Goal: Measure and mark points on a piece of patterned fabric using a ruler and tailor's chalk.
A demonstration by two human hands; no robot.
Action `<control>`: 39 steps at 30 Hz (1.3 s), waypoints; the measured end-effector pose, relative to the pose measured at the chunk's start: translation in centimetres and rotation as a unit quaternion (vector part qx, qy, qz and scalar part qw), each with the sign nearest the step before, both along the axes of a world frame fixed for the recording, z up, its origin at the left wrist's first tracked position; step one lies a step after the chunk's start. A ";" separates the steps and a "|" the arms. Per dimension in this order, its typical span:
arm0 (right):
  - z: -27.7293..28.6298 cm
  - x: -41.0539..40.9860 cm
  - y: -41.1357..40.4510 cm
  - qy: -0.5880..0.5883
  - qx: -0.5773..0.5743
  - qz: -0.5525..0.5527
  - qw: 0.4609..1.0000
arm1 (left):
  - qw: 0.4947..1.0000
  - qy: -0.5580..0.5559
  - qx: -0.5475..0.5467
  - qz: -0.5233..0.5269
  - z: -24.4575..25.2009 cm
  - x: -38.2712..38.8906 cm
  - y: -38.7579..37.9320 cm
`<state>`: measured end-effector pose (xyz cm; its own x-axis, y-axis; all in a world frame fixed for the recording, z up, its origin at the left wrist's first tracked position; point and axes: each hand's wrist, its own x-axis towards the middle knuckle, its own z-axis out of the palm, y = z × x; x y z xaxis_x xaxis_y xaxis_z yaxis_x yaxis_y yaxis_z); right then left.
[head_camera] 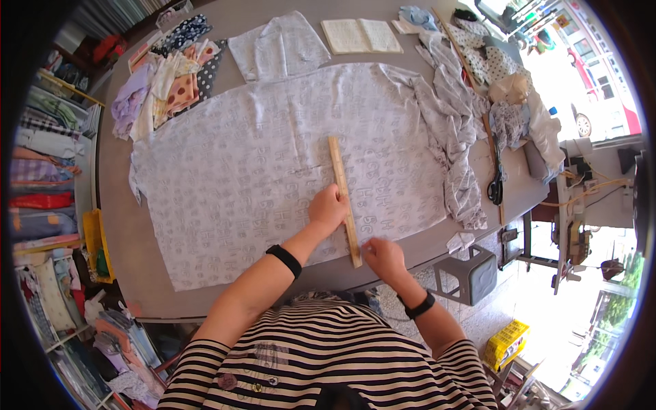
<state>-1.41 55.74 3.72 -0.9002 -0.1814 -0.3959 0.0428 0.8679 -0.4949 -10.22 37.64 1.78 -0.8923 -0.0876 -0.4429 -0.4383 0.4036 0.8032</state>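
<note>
A large sheet of light grey fabric printed with letters (241, 179) is spread over the table (123, 246). My left hand (329, 209) grips a wooden ruler (352, 245) that lies on it, pointing away from me, its near end at the cloth's front edge. Just right of that end is my right hand (384, 259), slightly blurred, fingers curled; whether it pinches something small cannot be told. A smaller piece of similar fabric (279, 48) lies beyond the sheet, and bunched grey fabric (453, 133) runs along its right side.
Black-handled scissors (495, 188) lie near the table's right edge, by piled fabrics (505, 66). An open notebook (362, 37) sits at the far side. Folded and crumpled cloths (177, 77) are at the back left. A grey plastic stool (471, 274) stands beyond the right front edge.
</note>
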 end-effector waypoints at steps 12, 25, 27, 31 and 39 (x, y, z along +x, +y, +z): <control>-3.5 5.4 5.6 -0.032 -0.326 -0.393 0.859 | 0.953 0.081 0.259 0.131 -0.8 6.2 -7.2; -6.8 5.1 3.0 0.222 -0.028 -0.351 0.909 | 0.857 0.118 0.193 0.462 -1.3 21.9 -25.5; -5.9 5.2 1.5 0.281 0.036 -0.346 0.894 | 0.842 0.104 0.222 0.481 -0.9 22.2 -24.9; -5.6 5.2 0.9 0.295 0.055 -0.342 0.891 | 0.857 0.096 0.252 0.440 0.2 21.3 -22.2; -5.7 5.2 1.8 0.292 0.063 -0.295 0.908 | 0.838 0.154 0.296 0.431 2.5 20.5 -20.3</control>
<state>3.79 57.55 -2.01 -0.8889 0.4144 0.1952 0.2815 0.8303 -0.4809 10.32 17.35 4.32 -0.6904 -0.6055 -0.3960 -0.0961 -0.4658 0.8797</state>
